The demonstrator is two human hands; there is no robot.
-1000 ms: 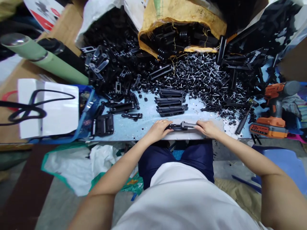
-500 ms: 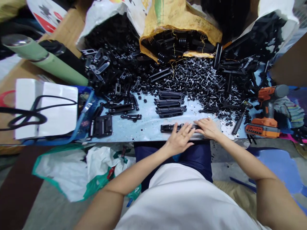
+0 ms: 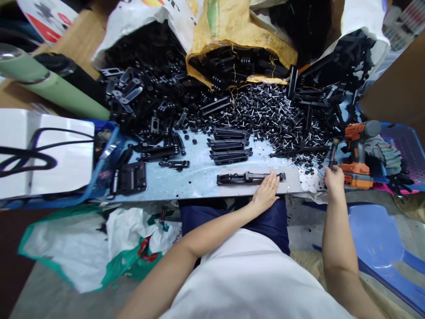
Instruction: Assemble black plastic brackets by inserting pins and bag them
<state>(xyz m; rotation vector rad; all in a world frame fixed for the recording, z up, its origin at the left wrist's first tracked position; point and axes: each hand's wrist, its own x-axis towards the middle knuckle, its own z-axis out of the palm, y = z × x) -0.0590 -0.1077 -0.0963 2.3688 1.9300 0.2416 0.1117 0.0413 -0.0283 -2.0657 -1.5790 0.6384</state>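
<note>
The row of three long black assemblies looks like the finished share of the work: the pieces lie side by side on the blue bench, of like shape and lined up. On the near side of that row, toward the person's body, lies a fourth long black assembly, flat along the bench edge and set apart from the row. Its main parts seem to be joined end to end, so I would judge it well along but not complete; the piece is small and partly covered in this view, so whether its pins are fully seated cannot be told.

The left hand rests on the fourth assembly, near and to the right of the row, its fingers laid flat and close together over the piece rather than wrapped round it. The right hand, well to the right of the row, has its fingers closed around the handle of a hammer-like tool, just beside an orange drill.

Plenty of stock remains unassembled: a broad heap of loose pins beyond and to the right of the row, and piled black links beyond and to its left.
</note>
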